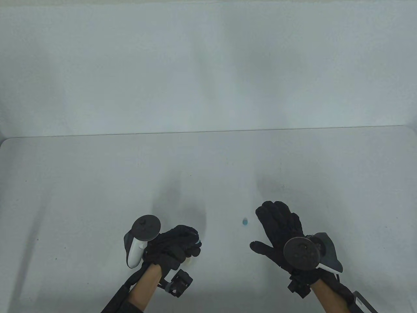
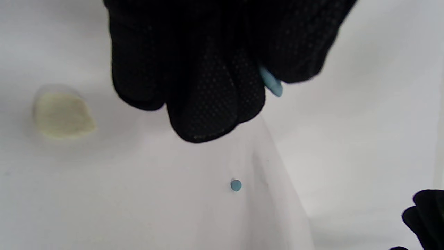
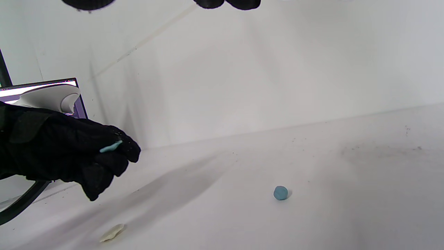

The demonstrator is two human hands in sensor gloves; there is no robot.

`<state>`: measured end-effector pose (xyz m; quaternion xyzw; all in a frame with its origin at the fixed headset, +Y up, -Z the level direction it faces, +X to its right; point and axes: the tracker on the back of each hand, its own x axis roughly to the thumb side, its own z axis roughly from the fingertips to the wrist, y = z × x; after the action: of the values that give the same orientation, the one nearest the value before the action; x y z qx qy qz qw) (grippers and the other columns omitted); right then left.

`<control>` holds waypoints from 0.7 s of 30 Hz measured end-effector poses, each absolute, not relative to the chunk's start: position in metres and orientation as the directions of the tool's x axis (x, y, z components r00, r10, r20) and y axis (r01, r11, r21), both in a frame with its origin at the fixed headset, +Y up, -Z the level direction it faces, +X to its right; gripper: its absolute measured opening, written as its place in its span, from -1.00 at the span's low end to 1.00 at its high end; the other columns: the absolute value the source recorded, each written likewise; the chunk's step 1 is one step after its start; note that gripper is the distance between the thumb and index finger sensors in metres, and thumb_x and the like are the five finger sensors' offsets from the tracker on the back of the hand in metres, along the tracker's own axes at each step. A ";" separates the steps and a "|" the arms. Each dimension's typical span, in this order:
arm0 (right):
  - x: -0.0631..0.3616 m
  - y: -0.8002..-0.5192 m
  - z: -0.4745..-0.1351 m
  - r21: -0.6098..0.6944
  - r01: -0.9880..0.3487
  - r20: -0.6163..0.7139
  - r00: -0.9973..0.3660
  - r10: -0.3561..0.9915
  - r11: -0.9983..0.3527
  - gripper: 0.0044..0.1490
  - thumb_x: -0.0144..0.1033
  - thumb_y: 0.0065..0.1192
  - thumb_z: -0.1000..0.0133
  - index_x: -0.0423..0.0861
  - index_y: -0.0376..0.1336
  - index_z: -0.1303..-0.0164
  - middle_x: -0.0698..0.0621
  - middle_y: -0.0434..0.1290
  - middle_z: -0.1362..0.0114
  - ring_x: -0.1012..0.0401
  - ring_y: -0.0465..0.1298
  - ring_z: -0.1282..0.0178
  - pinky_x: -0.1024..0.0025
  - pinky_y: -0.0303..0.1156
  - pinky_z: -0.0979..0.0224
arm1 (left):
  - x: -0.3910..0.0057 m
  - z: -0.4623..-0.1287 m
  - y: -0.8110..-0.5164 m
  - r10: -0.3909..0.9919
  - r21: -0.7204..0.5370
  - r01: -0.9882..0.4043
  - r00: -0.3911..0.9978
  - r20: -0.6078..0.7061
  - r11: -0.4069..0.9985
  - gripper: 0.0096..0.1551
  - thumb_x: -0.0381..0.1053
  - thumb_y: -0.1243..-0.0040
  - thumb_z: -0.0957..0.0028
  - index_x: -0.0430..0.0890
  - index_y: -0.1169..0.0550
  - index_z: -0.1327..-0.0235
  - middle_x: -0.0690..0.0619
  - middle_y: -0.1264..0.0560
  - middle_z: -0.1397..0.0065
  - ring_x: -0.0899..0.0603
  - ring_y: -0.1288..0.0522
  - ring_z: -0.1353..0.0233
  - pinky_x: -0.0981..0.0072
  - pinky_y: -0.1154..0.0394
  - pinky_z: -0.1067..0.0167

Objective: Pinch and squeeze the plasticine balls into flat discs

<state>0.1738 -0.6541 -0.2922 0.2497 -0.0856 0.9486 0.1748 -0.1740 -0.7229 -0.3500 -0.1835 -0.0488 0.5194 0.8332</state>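
Observation:
My left hand (image 1: 185, 243) pinches a flattened light-blue plasticine piece (image 2: 272, 83) between its fingertips, above the table; the piece also shows in the right wrist view (image 3: 111, 148) and as a sliver in the table view (image 1: 197, 241). A small blue plasticine ball (image 1: 244, 222) lies on the white table (image 1: 81, 182) between my hands; it also shows in the left wrist view (image 2: 236, 185) and the right wrist view (image 3: 280, 192). My right hand (image 1: 277, 225) is open and empty, fingers spread, just right of the ball.
A pale yellow flattened disc (image 2: 62, 113) lies on the table under my left hand; it also shows in the right wrist view (image 3: 112, 232). A laptop screen (image 3: 41, 86) stands at the far left. A white wall (image 1: 208, 65) backs the table.

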 end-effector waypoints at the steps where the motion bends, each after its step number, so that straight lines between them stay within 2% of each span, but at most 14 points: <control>1: 0.174 -0.654 -0.292 -0.077 -0.374 0.503 -0.815 0.287 -0.924 0.11 0.39 -0.19 -0.19 -0.14 -0.15 -0.76 -0.22 -0.10 -0.82 -0.31 -0.06 -0.76 -0.47 0.03 -0.54 | -0.174 -0.352 -0.725 0.887 -0.363 -0.853 0.444 -0.130 0.374 -0.48 -0.11 -0.21 -0.12 -0.29 -0.54 -0.31 -0.11 -0.66 -0.17 -0.13 -0.77 -0.08 0.08 -0.65 -0.16; 5: 0.174 -0.654 -0.292 -0.073 -0.377 0.503 -0.814 0.292 -0.923 0.11 0.39 -0.19 -0.19 -0.14 -0.16 -0.76 -0.23 -0.10 -0.82 -0.31 -0.07 -0.76 -0.47 0.02 -0.54 | -0.169 -0.358 -0.727 0.877 -0.401 -0.837 0.459 -0.141 0.373 -0.50 -0.14 -0.17 -0.14 -0.27 -0.54 -0.31 -0.15 -0.64 -0.22 -0.16 -0.75 -0.11 0.05 -0.63 -0.18; 10: 0.174 -0.654 -0.292 -0.073 -0.375 0.506 -0.813 0.290 -0.924 0.11 0.39 -0.19 -0.19 -0.14 -0.15 -0.76 -0.22 -0.10 -0.82 -0.31 -0.06 -0.76 -0.47 0.03 -0.54 | -0.154 -0.365 -0.726 0.803 -0.449 -0.747 0.588 -0.102 0.490 -0.52 -0.10 -0.22 -0.12 -0.18 -0.60 -0.29 -0.23 -0.55 -0.33 -0.23 -0.68 -0.17 -0.05 -0.56 -0.21; 15: 0.174 -0.654 -0.292 -0.072 -0.375 0.507 -0.812 0.290 -0.924 0.11 0.39 -0.19 -0.19 -0.15 -0.15 -0.76 -0.23 -0.10 -0.82 -0.31 -0.06 -0.76 -0.47 0.03 -0.54 | -0.135 -0.377 -0.728 0.658 -0.463 -0.581 0.753 0.007 0.670 -0.51 -0.11 -0.26 -0.08 -0.26 -0.63 -0.24 -0.11 -0.66 -0.13 -0.11 -0.76 -0.03 0.05 -0.64 -0.14; 18: 0.174 -0.654 -0.292 -0.071 -0.374 0.507 -0.812 0.289 -0.925 0.11 0.39 -0.19 -0.19 -0.14 -0.15 -0.76 -0.22 -0.10 -0.82 -0.31 -0.06 -0.76 -0.47 0.03 -0.54 | -0.129 -0.381 -0.732 0.603 -0.451 -0.531 0.797 0.023 0.718 -0.48 -0.11 -0.27 -0.08 -0.27 -0.60 -0.27 -0.09 -0.66 -0.14 -0.12 -0.76 -0.05 0.06 -0.64 -0.16; 21: 0.174 -0.654 -0.292 -0.073 -0.376 0.509 -0.811 0.290 -0.924 0.11 0.39 -0.19 -0.19 -0.14 -0.15 -0.76 -0.22 -0.10 -0.82 -0.31 -0.06 -0.76 -0.47 0.03 -0.54 | -0.122 -0.387 -0.735 0.498 -0.454 -0.416 0.864 0.072 0.788 -0.50 -0.16 -0.24 -0.10 -0.27 -0.59 -0.29 -0.12 -0.64 -0.20 -0.15 -0.74 -0.11 0.05 -0.62 -0.19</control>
<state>0.1740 -0.6536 -0.2919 0.2526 -0.0854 0.9476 0.1758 -0.1224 -0.7350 -0.3872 -0.2170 -0.0942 0.2428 0.9408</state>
